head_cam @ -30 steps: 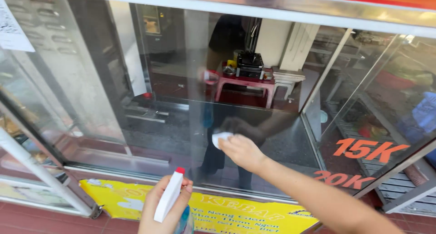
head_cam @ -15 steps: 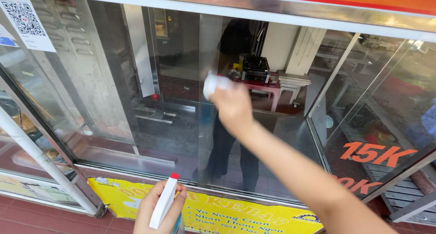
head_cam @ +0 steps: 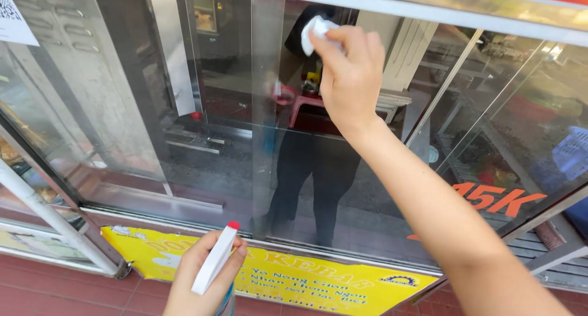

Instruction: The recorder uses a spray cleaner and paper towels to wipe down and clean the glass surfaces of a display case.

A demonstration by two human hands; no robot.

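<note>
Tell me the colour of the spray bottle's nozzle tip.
Red, on a white spray bottle held in the left hand; head view.

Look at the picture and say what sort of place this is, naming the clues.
Probably a street food stall or kiosk with a glass display case. Clues: the framed glass panel being wiped with a white cloth, the yellow banner below it, and orange price lettering on the side glass.
</note>
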